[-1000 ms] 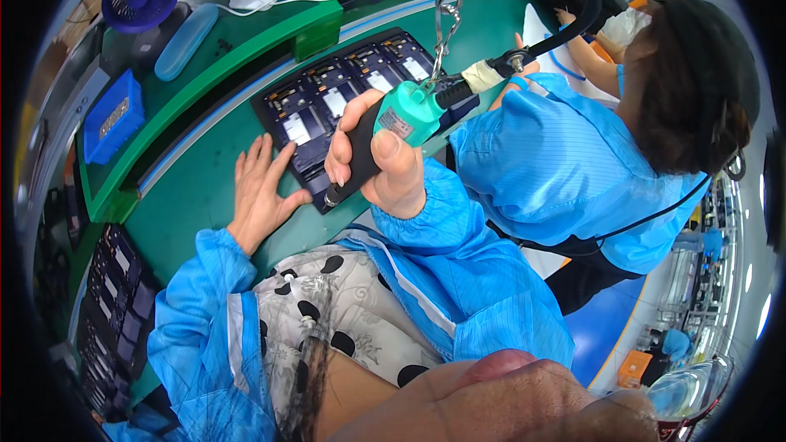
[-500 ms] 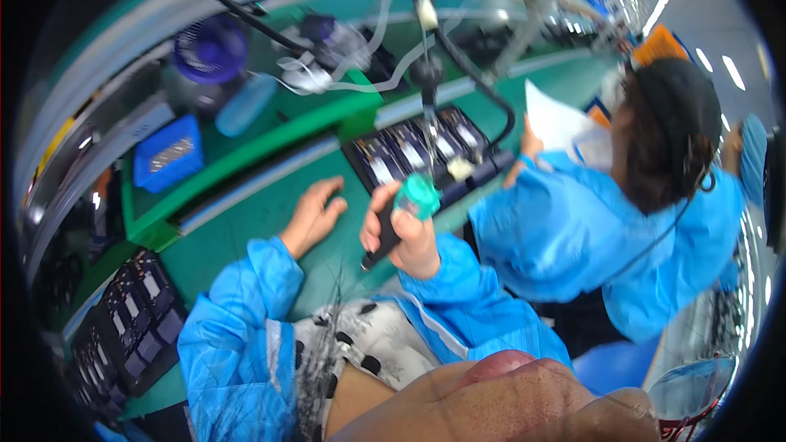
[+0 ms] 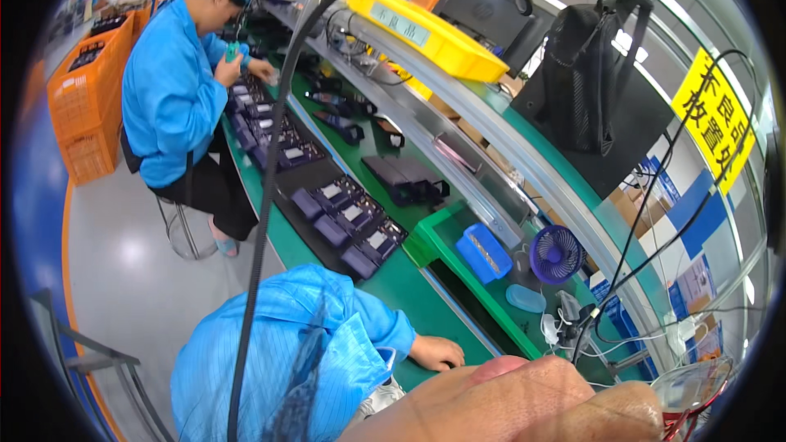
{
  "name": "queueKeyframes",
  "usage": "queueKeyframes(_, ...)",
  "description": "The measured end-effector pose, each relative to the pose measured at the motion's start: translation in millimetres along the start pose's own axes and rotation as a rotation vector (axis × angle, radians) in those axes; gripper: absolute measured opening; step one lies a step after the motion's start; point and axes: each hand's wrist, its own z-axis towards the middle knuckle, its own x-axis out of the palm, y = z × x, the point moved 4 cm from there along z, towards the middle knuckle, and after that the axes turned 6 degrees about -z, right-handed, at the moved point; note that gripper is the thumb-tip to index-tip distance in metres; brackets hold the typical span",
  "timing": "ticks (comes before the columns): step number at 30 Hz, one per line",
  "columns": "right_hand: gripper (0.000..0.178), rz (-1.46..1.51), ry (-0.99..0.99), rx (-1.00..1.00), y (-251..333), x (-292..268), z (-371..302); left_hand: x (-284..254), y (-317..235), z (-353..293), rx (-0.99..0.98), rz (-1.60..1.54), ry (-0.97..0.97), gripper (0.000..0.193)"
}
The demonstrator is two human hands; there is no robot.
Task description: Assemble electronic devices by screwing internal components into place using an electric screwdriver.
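My left hand (image 3: 436, 352) rests on the green bench top (image 3: 399, 278), palm down, its fingers loosely bent and nothing visible in them. My blue left sleeve (image 3: 364, 319) reaches across the lower middle. Beyond that arm, a black tray holds several dark devices (image 3: 348, 225) with pale rectangles on them. More such devices (image 3: 266, 127) line the bench toward a co-worker. My right hand is out of view.
A seated co-worker (image 3: 168, 90) in blue holds a green-topped tool. Orange crates (image 3: 90, 115) stand behind. A black cable (image 3: 274, 123) crosses the view. Right of the tray are a green stand (image 3: 422, 239), a blue basket (image 3: 483, 252) and a purple fan (image 3: 557, 254). Above sits a yellow bin (image 3: 426, 37).
The view has swung left along the bench. My right hand, earlier gripping a black and green electric screwdriver, has left the picture. My left hand now lies on the bench.
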Motion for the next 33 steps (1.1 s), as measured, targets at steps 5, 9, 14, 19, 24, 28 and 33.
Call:
queueKeyframes(5,0.024,0.024,0.112,-0.039,-2.4,8.1,9.8,-6.9,2.6,-5.7,-0.098,0.086,-0.023,0.012)
queueKeyframes(9,0.022,0.08,0.105,-0.09,-18.4,6.9,9.3,-13.4,1.8,-6.1,-0.075,0.07,0.043,0.015)
queueKeyframes(14,0.021,0.079,-0.018,-0.138,-16.2,5.2,-5.0,-8.5,16.1,-14.4,-0.083,0.193,0.058,0.03)
queueKeyframes(19,0.018,0.049,-0.07,-0.215,-9.0,-1.6,-9.9,-5.6,12.6,-23.8,-0.113,0.234,0.065,0.034)
queueKeyframes(24,0.014,-0.016,-0.122,-0.225,-6.6,1.8,-12.5,-11.3,-2.7,-54.2,-0.061,0.363,-0.05,0.034)
queueKeyframes(28,0.017,-0.044,-0.1,-0.24,-2.4,7.2,-13.8,-12.6,-27.1,-94.1,-0.258,0.431,-0.025,0.042)
queueKeyframes(33,0.017,-0.007,-0.119,-0.137,-5.3,-2.6,-9.6,-30.7,-110.6,-209.6,-0.387,-1.071,-0.149,0.044)
